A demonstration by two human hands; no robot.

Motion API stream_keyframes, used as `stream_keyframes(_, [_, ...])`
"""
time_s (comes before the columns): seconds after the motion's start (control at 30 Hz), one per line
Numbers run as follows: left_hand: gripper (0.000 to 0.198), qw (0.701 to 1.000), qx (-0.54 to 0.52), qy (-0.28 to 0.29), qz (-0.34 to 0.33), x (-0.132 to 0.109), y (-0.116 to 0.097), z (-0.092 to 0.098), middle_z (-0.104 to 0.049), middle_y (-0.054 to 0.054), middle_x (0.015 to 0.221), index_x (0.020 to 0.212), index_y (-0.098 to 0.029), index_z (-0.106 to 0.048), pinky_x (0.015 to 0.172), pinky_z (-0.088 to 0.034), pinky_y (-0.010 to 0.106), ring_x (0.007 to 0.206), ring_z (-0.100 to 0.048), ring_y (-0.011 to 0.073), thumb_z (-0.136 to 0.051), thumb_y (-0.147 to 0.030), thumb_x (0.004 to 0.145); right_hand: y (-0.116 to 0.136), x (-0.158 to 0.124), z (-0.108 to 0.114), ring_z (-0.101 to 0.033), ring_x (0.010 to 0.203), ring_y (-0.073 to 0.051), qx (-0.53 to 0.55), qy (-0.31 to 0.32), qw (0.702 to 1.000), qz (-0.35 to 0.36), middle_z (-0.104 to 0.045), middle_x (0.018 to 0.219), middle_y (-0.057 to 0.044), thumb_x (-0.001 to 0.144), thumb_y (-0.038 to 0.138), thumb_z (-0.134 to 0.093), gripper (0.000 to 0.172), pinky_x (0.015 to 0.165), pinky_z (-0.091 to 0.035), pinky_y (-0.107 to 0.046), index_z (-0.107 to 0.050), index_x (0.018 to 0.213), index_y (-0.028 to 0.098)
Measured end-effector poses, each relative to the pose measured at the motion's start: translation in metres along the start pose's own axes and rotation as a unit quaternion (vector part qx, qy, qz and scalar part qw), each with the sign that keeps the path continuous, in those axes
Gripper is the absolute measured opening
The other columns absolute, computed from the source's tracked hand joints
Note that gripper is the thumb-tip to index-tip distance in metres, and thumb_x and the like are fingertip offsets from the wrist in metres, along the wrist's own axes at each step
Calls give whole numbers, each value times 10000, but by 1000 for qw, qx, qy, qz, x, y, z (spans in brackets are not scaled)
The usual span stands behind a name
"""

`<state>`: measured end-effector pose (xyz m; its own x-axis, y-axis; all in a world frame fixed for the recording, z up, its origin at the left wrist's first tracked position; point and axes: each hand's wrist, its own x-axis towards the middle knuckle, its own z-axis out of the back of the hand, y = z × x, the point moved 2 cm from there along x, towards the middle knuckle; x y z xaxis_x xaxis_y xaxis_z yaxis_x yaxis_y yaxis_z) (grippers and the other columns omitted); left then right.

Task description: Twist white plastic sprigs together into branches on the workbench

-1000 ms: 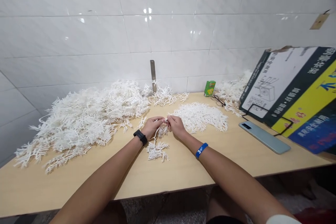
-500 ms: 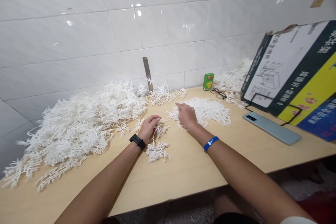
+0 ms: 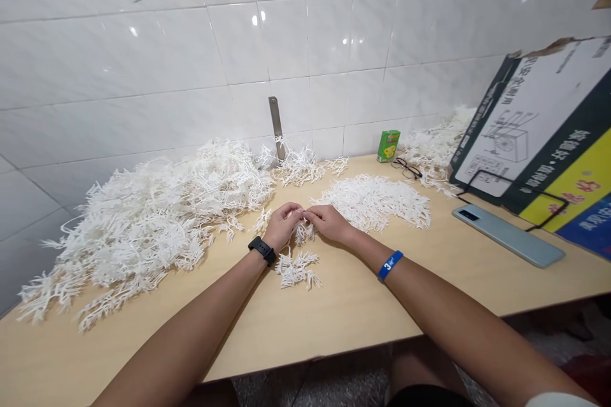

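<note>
My left hand (image 3: 282, 222) and my right hand (image 3: 328, 222) meet fingertip to fingertip over the wooden table (image 3: 353, 305), both pinched on a small white branched plastic sprig (image 3: 301, 231) that hangs between them. Just below the hands lies a small heap of the same sprigs (image 3: 296, 268). To the left spreads a large pile of white branched plastic pieces (image 3: 153, 216). To the right of the hands is a flatter pile of small white pieces (image 3: 377, 200). My left wrist wears a black watch, and a blue band circles my right wrist.
A phone (image 3: 507, 243) lies on the table at the right, beside a leaning printed cardboard box (image 3: 548, 140). Glasses (image 3: 407, 168) and a small green box (image 3: 388, 145) sit by the tiled wall. A metal bracket (image 3: 276, 121) is fixed to the wall. More white pieces (image 3: 436, 146) lie behind the glasses.
Half a second ago my right hand was over the flat pile to the right, apart from the left. It has come back, and both hands again pinch the sprig together.
</note>
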<state>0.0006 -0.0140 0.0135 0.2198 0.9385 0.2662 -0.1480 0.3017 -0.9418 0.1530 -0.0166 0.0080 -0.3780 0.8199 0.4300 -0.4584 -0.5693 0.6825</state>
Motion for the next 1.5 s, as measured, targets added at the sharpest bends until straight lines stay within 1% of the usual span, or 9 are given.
stream_keyframes(0.23, [133, 982, 102, -62, -148, 4, 2, -1, -626, 63, 950, 818, -183, -651, 844, -447, 313, 939, -575, 186, -556, -274, 839, -1, -1, -5, -406, 587, -108, 64, 1, 998, -15, -472, 600, 29, 855, 441, -535, 344, 567, -291, -235, -568, 670, 153])
stream_keyframes(0.53, [225, 994, 15, 24, -110, -2, 0, -4, -655, 110, 1149, 946, -160, -644, 912, -483, 354, 1057, -610, 220, -548, -350, 872, -7, -1, -6, -453, 599, -123, 70, -20, 997, -29, -540, 622, 3, 889, 378, -444, 345, 582, -326, -245, -586, 669, 154])
stream_keyframes(0.63, [345, 992, 51, 51, -101, -3, 0, -5, -643, 107, 1221, 1140, -171, -635, 986, -458, 370, 1122, -595, 230, -588, -350, 849, -11, -2, -7, -496, 637, -133, 57, -21, 998, -7, -597, 671, -10, 872, 288, -438, 278, 614, -355, -245, -591, 682, 156])
stream_keyframes(0.73, [355, 987, 106, 42, -115, -1, 3, -4, -629, 91, 1273, 1146, -187, -678, 1070, -397, 377, 1195, -562, 236, -597, -337, 834, -15, -1, -10, -524, 651, -139, 41, -23, 999, 0, -631, 693, -21, 869, 264, -442, 265, 636, -370, -247, -604, 689, 155])
stream_keyframes(0.87, [317, 988, 110, -4, -110, 2, 9, -1, -699, 79, 1150, 1001, -187, -740, 1039, -429, 373, 1116, -612, 227, -517, -366, 866, -17, -1, -14, -514, 629, -136, 13, -23, 1000, -7, -612, 658, -18, 917, 345, -428, 352, 623, -353, -247, -602, 675, 157])
stream_keyframes(1.03, [396, 995, 78, -56, -34, 9, 18, 9, -744, 95, 861, 826, -134, -734, 837, -526, 358, 845, -678, 215, -476, -432, 858, -10, -3, -16, -508, 669, -136, -40, 15, 999, 9, -602, 687, -12, 931, 366, -450, 345, 640, -337, -244, -604, 697, 164])
stream_keyframes(1.17, [514, 997, 69, 8, -27, 10, 19, 9, -726, 129, 1058, 1022, -114, -724, 906, -505, 376, 990, -664, 242, -461, -525, 859, -5, -6, -15, -550, 718, -152, -98, -1, 995, -26, -662, 804, -48, 957, 343, -406, 330, 646, -351, -248, -647, 817, 167])
stream_keyframes(1.33, [613, 980, 149, 123, -51, 8, 20, 2, -606, 122, 1311, 1274, -128, -609, 1067, -399, 390, 1218, -564, 265, -481, -549, 847, 4, -10, -21, -603, 923, -201, -187, -15, 981, -48, -684, 1069, -110, 952, 244, -378, 310, 770, -405, -273, -667, 1031, 167])
stream_keyframes(1.5, [682, 971, 190, 135, -47, 9, 21, 7, -560, 119, 1364, 1329, -125, -560, 1093, -373, 395, 1258, -534, 273, -393, -604, 873, 9, -12, -28, -600, 886, -206, -161, -38, 983, -81, -682, 1042, -114, 949, 271, -364, 334, 761, -407, -286, -683, 947, 171])
